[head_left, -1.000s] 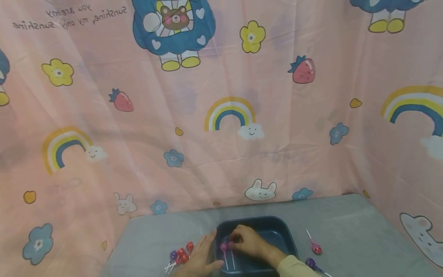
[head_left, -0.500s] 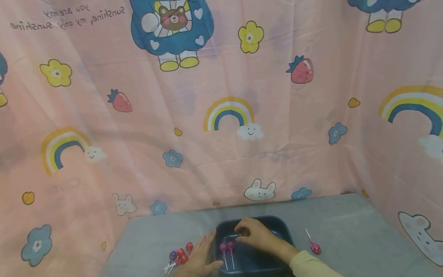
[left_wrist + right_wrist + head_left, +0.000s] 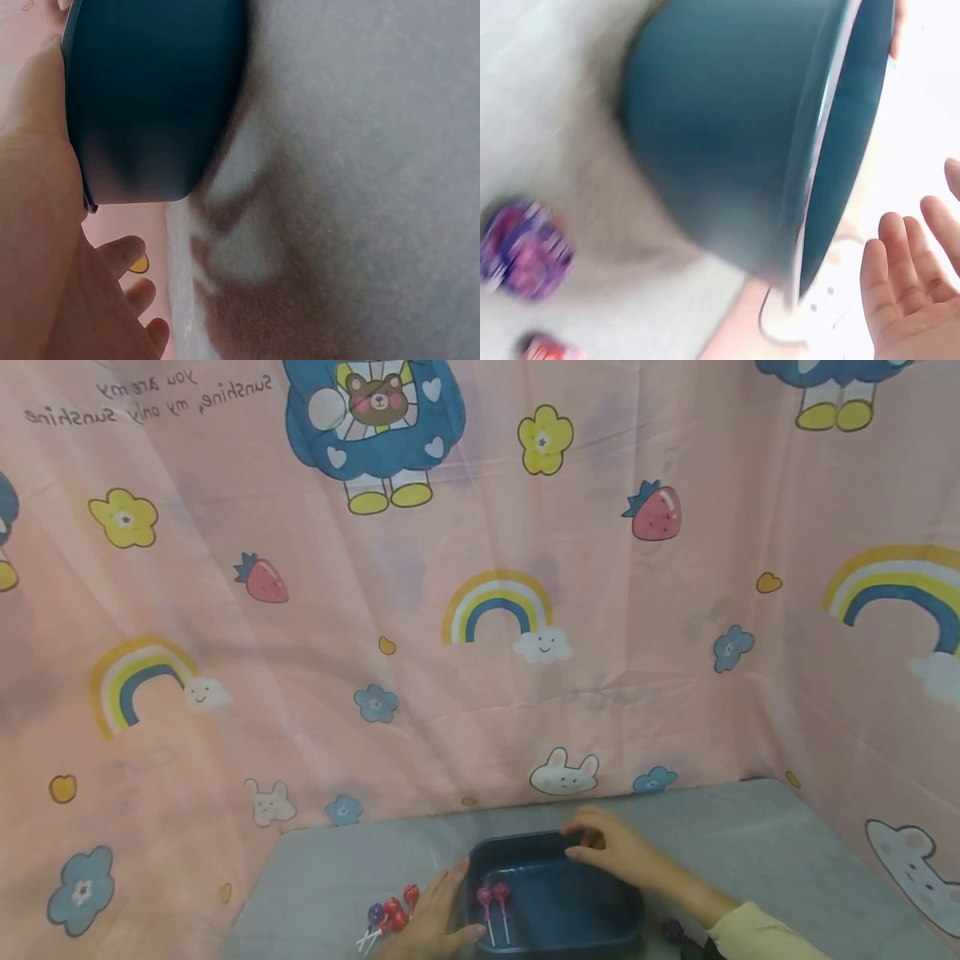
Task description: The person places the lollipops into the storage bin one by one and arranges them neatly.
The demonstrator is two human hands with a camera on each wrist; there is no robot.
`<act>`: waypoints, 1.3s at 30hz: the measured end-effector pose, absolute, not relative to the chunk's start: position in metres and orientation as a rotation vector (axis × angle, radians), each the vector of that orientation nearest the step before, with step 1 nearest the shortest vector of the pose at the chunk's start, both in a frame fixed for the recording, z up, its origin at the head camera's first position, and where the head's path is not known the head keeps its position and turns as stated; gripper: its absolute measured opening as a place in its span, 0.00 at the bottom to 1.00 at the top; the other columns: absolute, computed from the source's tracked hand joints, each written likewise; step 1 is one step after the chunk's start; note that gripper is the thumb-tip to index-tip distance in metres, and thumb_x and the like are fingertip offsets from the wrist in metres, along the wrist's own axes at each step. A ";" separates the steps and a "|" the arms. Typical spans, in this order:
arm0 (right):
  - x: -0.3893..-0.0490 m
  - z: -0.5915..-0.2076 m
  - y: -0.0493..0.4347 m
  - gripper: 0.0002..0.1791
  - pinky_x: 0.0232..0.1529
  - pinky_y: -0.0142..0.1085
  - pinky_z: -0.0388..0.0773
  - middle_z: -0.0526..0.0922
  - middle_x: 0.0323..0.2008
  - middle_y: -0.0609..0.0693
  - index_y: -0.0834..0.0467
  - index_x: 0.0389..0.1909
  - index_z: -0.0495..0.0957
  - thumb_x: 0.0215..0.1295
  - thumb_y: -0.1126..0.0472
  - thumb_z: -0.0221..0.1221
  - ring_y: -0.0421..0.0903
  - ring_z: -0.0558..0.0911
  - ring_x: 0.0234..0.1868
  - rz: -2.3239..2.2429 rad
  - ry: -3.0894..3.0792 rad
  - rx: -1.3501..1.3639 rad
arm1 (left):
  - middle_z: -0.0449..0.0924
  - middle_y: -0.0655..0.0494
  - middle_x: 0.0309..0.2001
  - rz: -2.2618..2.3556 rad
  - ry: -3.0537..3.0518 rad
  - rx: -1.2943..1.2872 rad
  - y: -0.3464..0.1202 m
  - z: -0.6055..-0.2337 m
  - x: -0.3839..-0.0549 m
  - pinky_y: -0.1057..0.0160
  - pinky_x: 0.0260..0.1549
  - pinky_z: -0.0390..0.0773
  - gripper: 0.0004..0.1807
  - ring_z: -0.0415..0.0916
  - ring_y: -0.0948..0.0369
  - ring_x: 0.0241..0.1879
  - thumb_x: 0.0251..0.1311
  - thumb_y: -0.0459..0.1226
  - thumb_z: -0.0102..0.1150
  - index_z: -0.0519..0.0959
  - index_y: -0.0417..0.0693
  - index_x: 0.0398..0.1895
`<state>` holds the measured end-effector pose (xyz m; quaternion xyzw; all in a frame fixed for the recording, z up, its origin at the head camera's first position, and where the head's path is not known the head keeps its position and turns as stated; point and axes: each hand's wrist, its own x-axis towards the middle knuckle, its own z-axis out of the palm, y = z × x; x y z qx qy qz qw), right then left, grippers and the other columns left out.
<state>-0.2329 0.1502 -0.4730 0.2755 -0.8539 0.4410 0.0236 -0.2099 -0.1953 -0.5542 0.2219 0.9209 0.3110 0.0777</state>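
A dark blue rectangular tray (image 3: pixel 570 906) stands on the grey table. Inside it, at the left, two pink lollipops (image 3: pixel 492 896) lie side by side, sticks toward the front. My left hand (image 3: pixel 431 917) rests along the tray's left rim with straight fingers; the left wrist view shows the thumb against the rim. Over the back right part of the tray is my right hand (image 3: pixel 617 852), its fingers loosely bent and holding nothing. Beside my left hand lie several red and purple lollipops (image 3: pixel 391 912). A purple lollipop (image 3: pixel 673 931) lies right of the tray, partly covered by my right sleeve.
The grey table (image 3: pixel 360 852) meets a pink printed cloth (image 3: pixel 315 610) hanging behind and at the right. In the right wrist view, a red-wrapped lollipop (image 3: pixel 549 349) lies near the purple one; my right forearm hides it in the head view.
My right hand has let go of the second pink lollipop and moved from the tray's left side to its back right. The left hand stays on the rim.
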 end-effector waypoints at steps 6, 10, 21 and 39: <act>-0.226 -0.472 0.182 0.16 0.32 0.29 0.76 0.79 0.46 0.53 0.52 0.46 0.78 0.59 0.51 0.63 0.32 0.76 0.34 1.320 -2.602 0.757 | 0.51 0.47 0.74 0.932 2.747 0.668 -0.196 -0.555 -0.211 0.20 0.49 0.56 0.46 0.47 0.34 0.70 0.59 0.57 0.54 0.38 0.69 0.74; -0.218 -0.475 0.204 0.14 0.31 0.29 0.76 0.80 0.45 0.54 0.53 0.44 0.79 0.58 0.53 0.63 0.30 0.76 0.34 1.276 -2.601 0.691 | 0.51 0.47 0.74 0.929 2.753 0.686 -0.195 -0.556 -0.212 0.20 0.49 0.57 0.47 0.47 0.34 0.71 0.59 0.57 0.54 0.38 0.69 0.74; -0.201 -0.514 0.255 0.11 0.27 0.28 0.75 0.77 0.41 0.53 0.55 0.41 0.80 0.56 0.62 0.65 0.28 0.76 0.33 1.263 -2.498 0.779 | 0.50 0.48 0.74 0.914 2.732 0.649 -0.194 -0.553 -0.211 0.20 0.51 0.54 0.45 0.46 0.35 0.71 0.60 0.59 0.52 0.38 0.70 0.74; -0.199 -0.540 0.289 0.21 0.34 0.24 0.71 0.76 0.47 0.52 0.55 0.46 0.80 0.53 0.49 0.66 0.21 0.68 0.44 1.229 -2.773 0.721 | 0.51 0.46 0.74 0.917 2.738 0.653 -0.196 -0.553 -0.211 0.21 0.50 0.57 0.46 0.47 0.33 0.70 0.59 0.60 0.53 0.38 0.70 0.74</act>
